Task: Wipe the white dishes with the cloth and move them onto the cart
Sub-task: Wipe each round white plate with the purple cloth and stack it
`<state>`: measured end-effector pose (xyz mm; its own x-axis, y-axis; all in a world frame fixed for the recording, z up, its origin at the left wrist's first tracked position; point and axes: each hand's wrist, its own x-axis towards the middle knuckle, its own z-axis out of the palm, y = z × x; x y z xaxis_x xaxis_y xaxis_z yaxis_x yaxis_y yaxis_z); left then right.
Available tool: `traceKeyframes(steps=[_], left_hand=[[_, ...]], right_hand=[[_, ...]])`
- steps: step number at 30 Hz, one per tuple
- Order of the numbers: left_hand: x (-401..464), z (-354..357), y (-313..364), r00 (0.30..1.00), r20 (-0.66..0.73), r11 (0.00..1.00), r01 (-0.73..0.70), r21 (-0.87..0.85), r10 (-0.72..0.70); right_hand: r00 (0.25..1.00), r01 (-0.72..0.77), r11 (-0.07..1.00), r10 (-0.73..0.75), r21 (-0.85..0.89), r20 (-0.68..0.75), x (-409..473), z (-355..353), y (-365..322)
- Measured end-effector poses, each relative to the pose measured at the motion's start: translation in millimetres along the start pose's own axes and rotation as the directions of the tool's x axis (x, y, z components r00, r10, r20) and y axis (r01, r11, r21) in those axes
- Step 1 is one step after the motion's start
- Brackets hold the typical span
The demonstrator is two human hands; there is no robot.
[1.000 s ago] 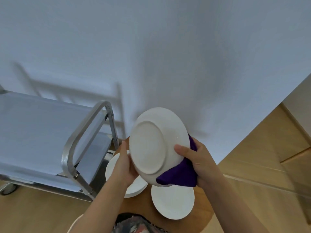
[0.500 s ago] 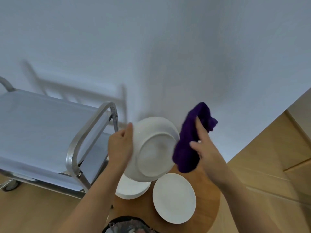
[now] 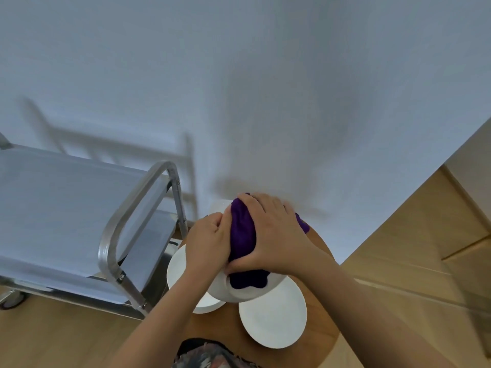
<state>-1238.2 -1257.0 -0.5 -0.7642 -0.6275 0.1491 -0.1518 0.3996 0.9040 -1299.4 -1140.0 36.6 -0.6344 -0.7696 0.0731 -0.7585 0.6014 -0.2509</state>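
Plate (image 3: 247, 293), gripped at its rim by left hand (image 3: 207, 243), is rubbed by right hand (image 3: 273, 235) clutching cloth (image 3: 243, 235); excess pressure may tip it onto table (image 3: 326, 301).

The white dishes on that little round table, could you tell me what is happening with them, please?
A person is wiping a white dish held above the round wooden table. The left hand grips the dish at its edge while the right hand presses a purple cloth into it. Two more white plates lie on the table, one partly under the held dish. The metal cart stands to the left, and no dishes are visible on it.
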Motion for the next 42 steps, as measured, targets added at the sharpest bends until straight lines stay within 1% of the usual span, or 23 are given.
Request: traceKeyframes(steps=[2, 5, 8, 10, 13, 17, 19, 20, 22, 23, 24, 26, 27, 28, 29, 30, 31, 33, 34, 36, 37, 39, 42], left_hand=[[2, -5, 1, 0.998, 0.008, 0.998, -0.061, 0.025, 0.061], [6, -9, 5, 0.992, 0.016, 0.990, -0.124, 0.062, 0.123], [8, -12, 8, 0.997, -0.005, 0.997, -0.080, -0.004, 0.080], [11, -16, 9, 0.999, -0.040, 0.996, -0.010, -0.088, 0.007], [17, -25, 10, 0.986, -0.090, 0.954, 0.108, -0.278, -0.138], [22, -26, 15, 0.931, -0.080, 0.821, 0.271, -0.503, -0.356], [23, -23, 20, 0.898, -0.068, 0.727, 0.305, -0.615, -0.434], [24, -20, 23, 0.887, -0.060, 0.672, 0.302, -0.676, -0.459], [23, -12, 30, 0.867, -0.039, 0.590, 0.305, -0.748, -0.497], [21, -7, 33, 0.861, -0.027, 0.583, 0.319, -0.747, -0.507], [18, -3, 35, 0.866, -0.024, 0.603, 0.328, -0.727, -0.500], [16, -3, 33, 0.914, -0.006, 0.711, 0.312, -0.630, -0.406], [17, -8, 31, 0.947, 0.070, 0.774, 0.297, -0.559, -0.313], [21, -16, 30, 0.955, 0.203, 0.814, 0.292, -0.503, -0.217], [26, -24, 31, 0.925, 0.349, 0.822, 0.313, -0.475, -0.151], [33, -31, 31, 0.873, 0.470, 0.799, 0.375, -0.470, -0.133], [39, -35, 30, 0.818, 0.556, 0.748, 0.460, -0.479, -0.147], [46, -36, 28, 0.729, 0.659, 0.627, 0.603, -0.493, -0.184], [47, -35, 27, 0.706, 0.682, 0.585, 0.640, -0.498, -0.192], [46, -33, 26, 0.692, 0.701, 0.518, 0.669, -0.533, -0.173], [46, -33, 25, 0.703, 0.694, 0.495, 0.663, -0.561, -0.156], [48, -32, 28, 0.745, 0.651, 0.447, 0.636, -0.629, -0.144], [48, -22, 34, 0.817, 0.526, 0.369, 0.576, -0.730, -0.234]], right_hand=[[0.998, 0.067, 0.997, -0.067, 0.033, 0.000, 2, -9, 9], [0.993, 0.120, 0.982, -0.116, 0.147, -0.033, 1, -15, 19], [0.996, 0.088, 0.966, -0.078, 0.243, -0.053, 1, -17, 29], [0.998, 0.017, 0.919, 0.008, 0.394, -0.062, -1, -21, 40], [0.985, -0.046, 0.754, 0.143, 0.655, -0.095, -6, -21, 56], [0.921, -0.022, 0.473, 0.351, 0.881, -0.166, -14, -7, 56], [0.855, -0.016, 0.302, 0.499, 0.953, -0.143, -21, 7, 46], [0.808, -0.028, 0.232, 0.578, 0.972, -0.115, -23, 16, 37], [0.695, -0.104, 0.176, 0.717, 0.979, -0.055, -25, 30, 22], [0.652, -0.120, 0.133, 0.758, 0.984, -0.023, -24, 34, 17], [0.640, -0.109, 0.064, 0.768, 0.992, 0.021, -22, 34, 17], [0.685, -0.043, -0.106, 0.721, 0.993, 0.107, -19, 25, 31], [0.722, -0.023, -0.146, 0.682, 0.989, 0.117, -19, 17, 42], [0.759, -0.033, -0.132, 0.642, 0.991, 0.111, -20, 8, 54], [0.793, -0.061, -0.084, 0.601, 0.995, 0.099, -21, 2, 64], [0.827, -0.096, -0.024, 0.555, 0.995, 0.093, -22, -2, 73], [0.856, -0.130, 0.037, 0.508, 0.991, 0.093, -22, -4, 79], [0.887, -0.166, 0.116, 0.452, 0.979, 0.097, -18, -8, 82], [0.887, -0.168, 0.143, 0.453, 0.975, 0.086, -17, -9, 80], [0.877, -0.143, 0.197, 0.480, 0.970, 0.032, -14, -9, 75], [0.869, -0.120, 0.200, 0.496, 0.972, 0.006, -14, -7, 70], [0.846, -0.095, 0.168, 0.533, 0.981, -0.009, -18, 1, 59], [0.823, -0.123, 0.149, 0.568, 0.981, 0.017, -26, 23, 30]])
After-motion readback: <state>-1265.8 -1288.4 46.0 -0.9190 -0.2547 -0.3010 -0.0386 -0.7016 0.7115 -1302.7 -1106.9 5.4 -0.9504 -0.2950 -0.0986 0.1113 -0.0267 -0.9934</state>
